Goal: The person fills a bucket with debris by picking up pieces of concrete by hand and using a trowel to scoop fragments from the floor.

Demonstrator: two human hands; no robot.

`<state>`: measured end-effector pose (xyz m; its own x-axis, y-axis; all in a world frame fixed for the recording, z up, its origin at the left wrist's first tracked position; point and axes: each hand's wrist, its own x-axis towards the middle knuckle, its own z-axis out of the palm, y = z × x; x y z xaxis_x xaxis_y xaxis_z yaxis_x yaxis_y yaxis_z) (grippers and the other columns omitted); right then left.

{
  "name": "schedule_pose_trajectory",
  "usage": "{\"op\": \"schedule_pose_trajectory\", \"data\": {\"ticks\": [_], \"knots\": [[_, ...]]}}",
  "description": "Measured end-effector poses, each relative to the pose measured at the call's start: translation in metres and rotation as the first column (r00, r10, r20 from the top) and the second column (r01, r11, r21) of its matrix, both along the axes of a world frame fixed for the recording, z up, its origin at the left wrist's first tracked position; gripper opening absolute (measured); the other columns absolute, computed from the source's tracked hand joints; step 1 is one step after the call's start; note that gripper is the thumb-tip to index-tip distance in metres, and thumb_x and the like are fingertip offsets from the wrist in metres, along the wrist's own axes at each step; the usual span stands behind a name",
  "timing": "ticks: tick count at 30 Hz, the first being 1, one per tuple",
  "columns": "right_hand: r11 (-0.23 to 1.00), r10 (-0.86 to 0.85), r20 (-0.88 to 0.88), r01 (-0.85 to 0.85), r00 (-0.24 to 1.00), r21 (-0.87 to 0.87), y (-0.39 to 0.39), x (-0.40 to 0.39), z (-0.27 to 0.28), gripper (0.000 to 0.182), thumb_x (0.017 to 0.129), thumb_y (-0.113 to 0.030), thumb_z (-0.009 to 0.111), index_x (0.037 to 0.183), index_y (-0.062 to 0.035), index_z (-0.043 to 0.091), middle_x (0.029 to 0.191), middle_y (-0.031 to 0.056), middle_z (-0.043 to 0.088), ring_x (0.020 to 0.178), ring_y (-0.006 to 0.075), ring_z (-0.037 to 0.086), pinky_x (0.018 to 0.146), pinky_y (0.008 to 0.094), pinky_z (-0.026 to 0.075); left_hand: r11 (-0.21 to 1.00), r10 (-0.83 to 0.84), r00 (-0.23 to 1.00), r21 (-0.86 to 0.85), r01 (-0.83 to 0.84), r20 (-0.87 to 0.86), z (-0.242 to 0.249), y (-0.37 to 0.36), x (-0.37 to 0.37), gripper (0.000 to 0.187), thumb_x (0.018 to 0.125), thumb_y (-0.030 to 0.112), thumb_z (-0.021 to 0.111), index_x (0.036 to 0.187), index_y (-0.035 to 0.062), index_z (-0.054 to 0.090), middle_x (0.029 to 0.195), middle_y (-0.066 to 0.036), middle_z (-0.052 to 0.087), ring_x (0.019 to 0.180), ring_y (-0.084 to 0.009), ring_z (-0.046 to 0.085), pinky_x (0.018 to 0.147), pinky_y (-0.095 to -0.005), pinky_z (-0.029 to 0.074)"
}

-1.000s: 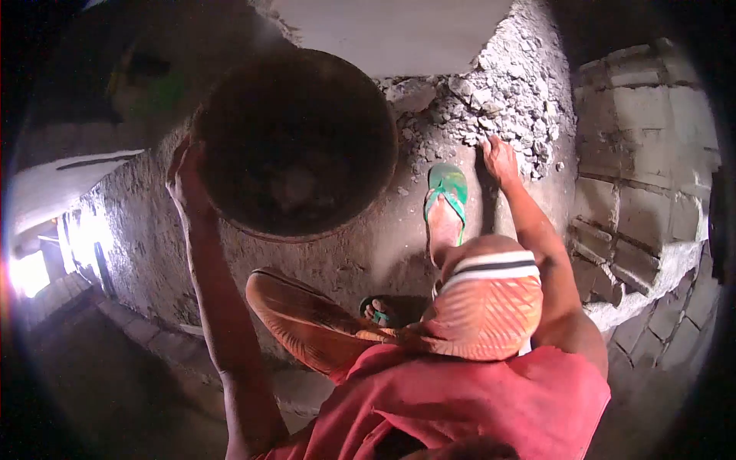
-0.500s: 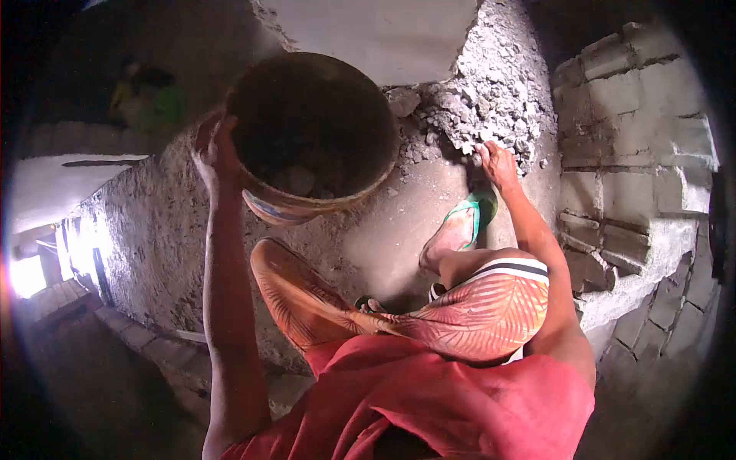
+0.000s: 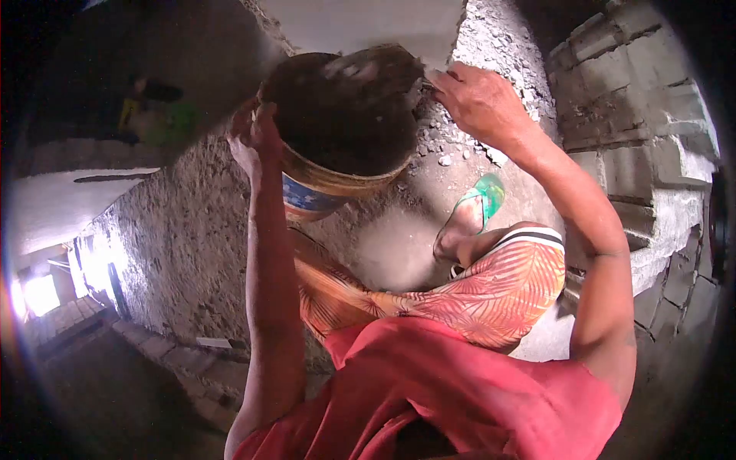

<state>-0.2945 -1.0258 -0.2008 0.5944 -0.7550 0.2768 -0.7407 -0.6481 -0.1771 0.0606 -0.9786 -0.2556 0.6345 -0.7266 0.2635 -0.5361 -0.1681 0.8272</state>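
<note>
A round, dark, dusty basin (image 3: 345, 130) with a striped outer wall is lifted off the ground in front of me. My left hand (image 3: 251, 136) grips its left rim. My right hand (image 3: 477, 98) holds its right rim, up near the pile of grey rubble (image 3: 506, 46). Some lumps of rubble seem to lie inside the basin, but its inside is too dark to be sure. My knees in orange patterned shorts and a foot in a green flip-flop (image 3: 481, 201) are below the basin.
A wall of grey blocks (image 3: 652, 130) rises close on the right. A rough plastered wall (image 3: 169, 238) runs along the left, with a bright opening (image 3: 38, 295) at its far end. A pale slab (image 3: 368, 27) lies behind the rubble. Dusty floor (image 3: 399, 245) lies underfoot.
My right hand left the rubble pile and took hold of the basin's right rim. The basin rose and moved right, held in both hands.
</note>
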Motion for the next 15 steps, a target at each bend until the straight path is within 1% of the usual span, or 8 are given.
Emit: {"op": "schedule_pose_trajectory", "data": {"ticks": [2, 5, 6, 8, 9, 11, 13, 15], "knots": [[0.996, 0.075, 0.069, -0.071, 0.995, -0.050, 0.005, 0.000, -0.006, 0.022, 0.089, -0.022, 0.059, 0.105, -0.0076, 0.062, 0.091, 0.0182, 0.063, 0.080, 0.0387, 0.064, 0.071, 0.0482, 0.053, 1.000, -0.017, 1.000, 0.024, 0.016, 0.005, -0.005, 0.005, 0.020, 0.037, 0.075, 0.028, 0.067, 0.104, 0.0060, 0.072, 0.099, -0.017, 0.069, 0.090, -0.0292, 0.065, 0.084, -0.0386, 0.048], [0.990, -0.144, 0.186, 0.141, 0.972, 0.031, 0.007, -0.052, -0.064, 0.023, 0.093, -0.024, 0.057, 0.104, -0.0044, 0.061, 0.086, 0.0192, 0.064, 0.078, 0.0400, 0.064, 0.068, 0.0489, 0.052, 0.999, 0.023, 0.958, -0.040, -0.035, -0.285, -0.005, 0.014, 0.044, 0.031, 0.077, 0.018, 0.068, 0.102, 0.0003, 0.072, 0.098, -0.010, 0.070, 0.087, -0.0204, 0.062, 0.081, -0.0344, 0.048], [0.953, -0.227, 0.129, 0.193, 0.965, 0.234, 0.021, -0.070, -0.080, 0.026, 0.095, -0.026, 0.055, 0.104, -0.0020, 0.060, 0.081, 0.0228, 0.065, 0.076, 0.0420, 0.064, 0.068, 0.0503, 0.051, 0.999, 0.023, 0.959, -0.039, -0.036, -0.282, -0.005, 0.016, 0.053, 0.031, 0.077, 0.018, 0.068, 0.102, 0.0003, 0.072, 0.098, -0.010, 0.070, 0.087, -0.0204, 0.062, 0.081, -0.0344, 0.048], [0.792, -0.305, -0.105, 0.313, 0.947, 0.525, 0.055, -0.096, -0.142, 0.029, 0.091, -0.028, 0.055, 0.096, 0.0000, 0.061, 0.078, 0.0278, 0.064, 0.077, 0.0455, 0.064, 0.071, 0.0529, 0.050, 0.990, -0.087, 0.807, -0.139, 0.006, -0.585, -0.008, 0.020, 0.073, 0.032, 0.078, 0.018, 0.069, 0.104, -0.0006, 0.072, 0.098, -0.009, 0.070, 0.088, -0.0195, 0.062, 0.080, -0.0338, 0.048], [0.784, -0.251, -0.040, 0.227, 0.967, 0.577, 0.076, -0.101, -0.167, 0.029, 0.090, -0.028, 0.055, 0.095, -0.0003, 0.062, 0.079, 0.0275, 0.064, 0.078, 0.0462, 0.063, 0.072, 0.0539, 0.050, 0.999, -0.009, 0.813, -0.032, -0.013, -0.583, -0.012, 0.017, 0.081, 0.035, 0.082, 0.021, 0.068, 0.111, 0.0022, 0.066, 0.109, -0.009, 0.065, 0.094, -0.0263, 0.061, 0.085, -0.0389, 0.049], [0.702, 0.115, -0.073, -0.029, 0.991, 0.712, 0.094, -0.095, -0.206, 0.033, 0.090, -0.033, 0.052, 0.103, -0.0042, 0.064, 0.085, 0.0259, 0.066, 0.083, 0.0450, 0.064, 0.076, 0.0539, 0.050, 0.998, -0.068, 0.852, -0.046, 0.052, -0.519, -0.043, 0.001, 0.118, 0.036, 0.083, 0.022, 0.067, 0.113, 0.0024, 0.064, 0.110, -0.009, 0.065, 0.094, -0.0266, 0.062, 0.085, -0.0393, 0.049], [0.643, 0.203, -0.038, -0.104, 0.978, 0.759, 0.100, -0.066, -0.218, 0.032, 0.091, -0.035, 0.050, 0.101, -0.0075, 0.063, 0.086, 0.0247, 0.065, 0.084, 0.0443, 0.062, 0.074, 0.0524, 0.049, 0.992, -0.128, 0.884, -0.056, 0.115, -0.450, -0.047, -0.006, 0.118, 0.038, 0.083, 0.023, 0.065, 0.115, 0.0027, 0.063, 0.111, -0.009, 0.064, 0.094, -0.0270, 0.062, 0.084, -0.0397, 0.049], [0.649, 0.245, -0.150, -0.048, 0.958, 0.759, 0.082, -0.051, -0.241, 0.035, 0.093, -0.037, 0.048, 0.102, -0.0071, 0.063, 0.088, 0.0250, 0.065, 0.087, 0.0438, 0.062, 0.077, 0.0524, 0.049, 0.996, -0.085, 0.767, -0.024, 0.090, -0.636, -0.029, -0.010, 0.097, 0.042, 0.085, 0.026, 0.064, 0.119, 0.0030, 0.060, 0.114, -0.009, 0.064, 0.096, -0.0263, 0.062, 0.086, -0.0392, 0.049]]}}
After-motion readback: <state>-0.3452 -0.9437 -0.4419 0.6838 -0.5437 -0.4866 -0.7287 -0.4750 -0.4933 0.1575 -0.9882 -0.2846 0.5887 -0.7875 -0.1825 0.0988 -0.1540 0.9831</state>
